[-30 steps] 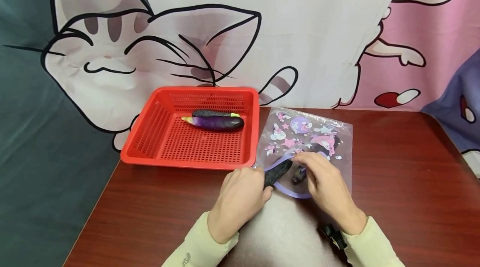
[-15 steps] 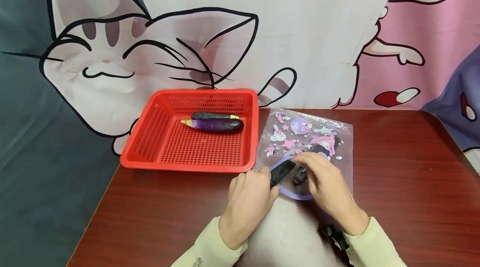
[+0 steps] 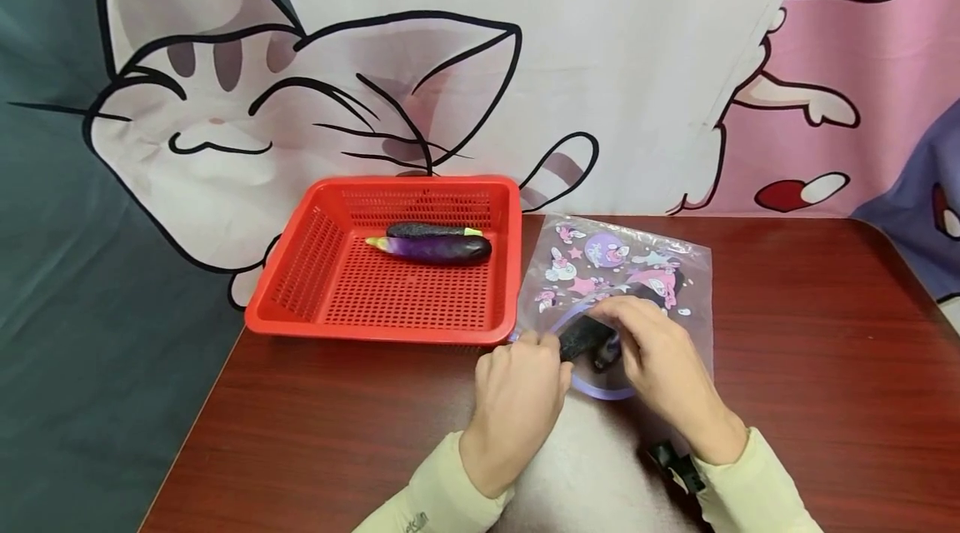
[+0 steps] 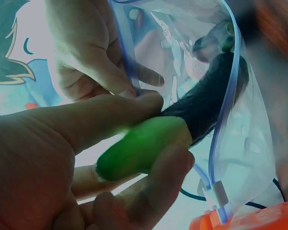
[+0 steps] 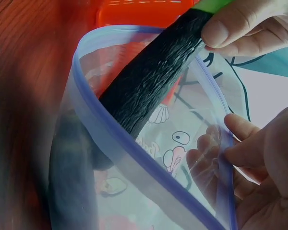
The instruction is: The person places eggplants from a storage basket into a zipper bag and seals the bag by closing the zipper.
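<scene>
My left hand (image 3: 520, 404) grips a dark, wrinkled cucumber (image 5: 156, 72) by its bright green end (image 4: 144, 148). The cucumber's other end reaches through the mouth of a clear zip bag (image 3: 562, 266) with a purple edge and pink cartoon prints. My right hand (image 3: 667, 362) pinches the bag's purple rim (image 5: 223, 158) between thumb and fingers, and the mouth stands wide. Another dark vegetable with a purplish end (image 3: 606, 352) lies inside the bag, beside the cucumber; plastic partly blurs its long body (image 5: 72, 172).
A red perforated basket (image 3: 405, 300) stands left of the bag, holding a purple eggplant (image 3: 442, 250) and a second dark cucumber (image 3: 427, 230). A white slider (image 4: 215, 194) sits on the bag's zip. Behind the wooden table (image 3: 315, 425) hangs a cartoon-cat curtain (image 3: 217, 129).
My left hand has moved a little to the right, sliding the cucumber further into the bag. My right hand keeps its hold on the rim, nearly still.
</scene>
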Demonstrator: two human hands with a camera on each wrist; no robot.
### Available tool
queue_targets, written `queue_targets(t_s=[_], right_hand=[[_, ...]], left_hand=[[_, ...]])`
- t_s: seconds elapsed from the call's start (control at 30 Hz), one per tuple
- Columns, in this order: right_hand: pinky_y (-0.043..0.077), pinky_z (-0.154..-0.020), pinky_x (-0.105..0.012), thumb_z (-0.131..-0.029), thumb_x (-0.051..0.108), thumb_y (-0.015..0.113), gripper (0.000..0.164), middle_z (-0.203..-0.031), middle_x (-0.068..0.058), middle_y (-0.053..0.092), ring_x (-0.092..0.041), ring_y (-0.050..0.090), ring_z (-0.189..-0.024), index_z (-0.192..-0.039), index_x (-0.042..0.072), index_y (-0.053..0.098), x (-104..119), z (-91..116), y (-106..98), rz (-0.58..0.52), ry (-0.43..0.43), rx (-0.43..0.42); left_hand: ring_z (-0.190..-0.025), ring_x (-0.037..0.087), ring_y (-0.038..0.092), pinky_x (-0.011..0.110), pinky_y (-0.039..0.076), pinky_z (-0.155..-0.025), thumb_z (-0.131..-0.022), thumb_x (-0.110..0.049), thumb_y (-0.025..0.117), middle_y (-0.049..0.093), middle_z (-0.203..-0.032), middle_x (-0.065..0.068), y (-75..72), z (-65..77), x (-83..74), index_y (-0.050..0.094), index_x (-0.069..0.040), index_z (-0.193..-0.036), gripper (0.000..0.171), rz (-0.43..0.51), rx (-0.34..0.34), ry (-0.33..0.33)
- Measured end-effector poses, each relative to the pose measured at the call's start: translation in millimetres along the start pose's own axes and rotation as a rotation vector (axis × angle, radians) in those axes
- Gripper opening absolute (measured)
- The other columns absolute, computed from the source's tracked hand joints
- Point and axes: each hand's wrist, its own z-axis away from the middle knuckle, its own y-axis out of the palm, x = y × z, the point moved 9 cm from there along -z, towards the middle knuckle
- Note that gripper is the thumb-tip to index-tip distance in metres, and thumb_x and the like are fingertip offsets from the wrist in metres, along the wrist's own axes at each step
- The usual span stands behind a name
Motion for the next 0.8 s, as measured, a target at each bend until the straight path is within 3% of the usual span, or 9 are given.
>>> queue_targets(t_s=[0.37,0.6,0.8], right_hand=[[0.036,-0.101,-0.014,-0.086,-0.017,0.051,0.036,-0.109,-0.003,0.069,-0.021,0.063,-0.105,-0.108,0.006,0.069,0,0,2,-0.03,-0.014,-0.002],[0.036,-0.1,-0.012,-0.086,-0.016,0.051,0.037,-0.108,-0.002,0.069,-0.02,0.063,-0.104,-0.107,0.007,0.069,-1,1,3,-0.016,-0.011,-0.008],[0.036,-0.1,-0.013,-0.087,-0.015,0.051,0.035,-0.109,-0.002,0.069,-0.02,0.064,-0.105,-0.108,0.007,0.069,-1,2,4,-0.02,-0.009,-0.001]], left_hand=[[-0.053,0.02,0.064,0.033,0.045,-0.043,-0.073,-0.029,0.084,0.057,-0.066,-0.003,1.1,1.0,-4.8,0.07,-0.016,-0.075,0.019,0.053,-0.03,0.051],[-0.059,0.019,0.068,0.032,0.048,-0.046,-0.075,-0.027,0.083,0.069,-0.078,-0.007,2.5,1.6,-10.0,0.073,-0.017,-0.081,0.014,0.103,-0.037,0.084],[-0.056,0.018,0.066,0.032,0.046,-0.044,-0.074,-0.021,0.081,0.067,-0.075,-0.007,4.3,1.7,-12.2,0.071,-0.016,-0.079,0.012,0.134,-0.037,0.108]])
